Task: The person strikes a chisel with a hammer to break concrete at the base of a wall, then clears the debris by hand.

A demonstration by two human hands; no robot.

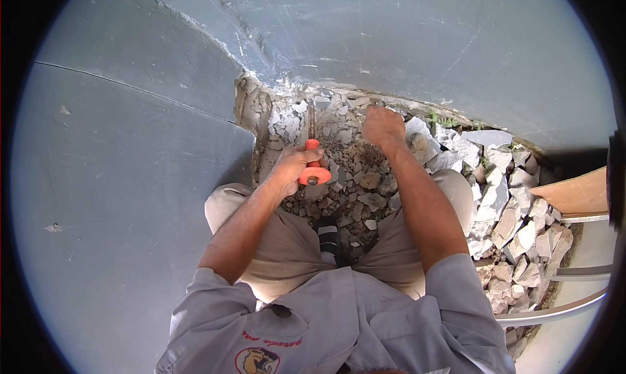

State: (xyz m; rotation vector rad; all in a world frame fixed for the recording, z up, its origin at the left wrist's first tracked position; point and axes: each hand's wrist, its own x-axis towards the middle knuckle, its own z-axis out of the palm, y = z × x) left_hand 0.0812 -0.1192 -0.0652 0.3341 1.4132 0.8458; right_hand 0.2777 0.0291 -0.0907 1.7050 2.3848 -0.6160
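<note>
My left hand [293, 168] is wrapped round the red grip of a chisel [312, 123], just above its round red hand guard [315, 175]. The chisel's metal shaft points away from me, its far end among the broken plaster at the foot of the wall. Curled closed, my right hand [383, 125] is over the rubble [352, 155], close to the base of the wall. Its fingers face away, and whatever they may hold is hidden.
A grey wall [404, 41] rises ahead, with a grey panel [124, 178] on the left. Broken chunks [515, 211] pile up on the right, beside a brown board [577, 193] and curved metal bars [554, 316]. My bent knees flank the rubble.
</note>
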